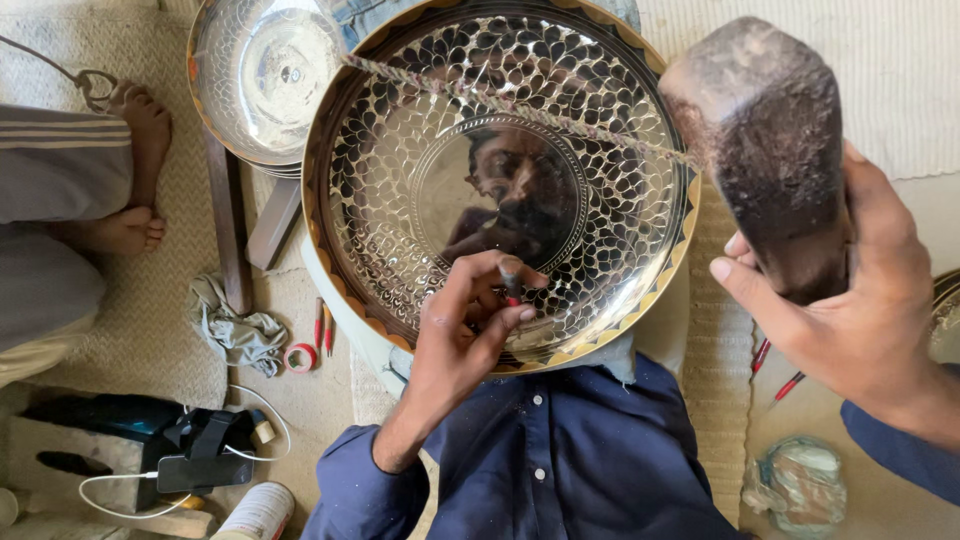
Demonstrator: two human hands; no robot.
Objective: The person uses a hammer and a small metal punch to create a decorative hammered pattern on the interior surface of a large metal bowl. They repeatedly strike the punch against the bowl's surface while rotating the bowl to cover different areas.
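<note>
We pinch a punch in our left hand, its tip on the plate below. Our right hand clasps a mallet raised above it.

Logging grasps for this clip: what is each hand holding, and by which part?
The left hand pinches a small punch near its upper end, tip on the engraved metal tray. The right hand grips a wooden mallet by its lower end.

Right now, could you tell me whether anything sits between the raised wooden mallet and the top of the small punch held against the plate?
Nothing visible does. The right hand holds the mallet up beside the engraved plate; the left hand pinches the punch, its top uncovered. The twisted cord crosses higher up the plate.
</note>
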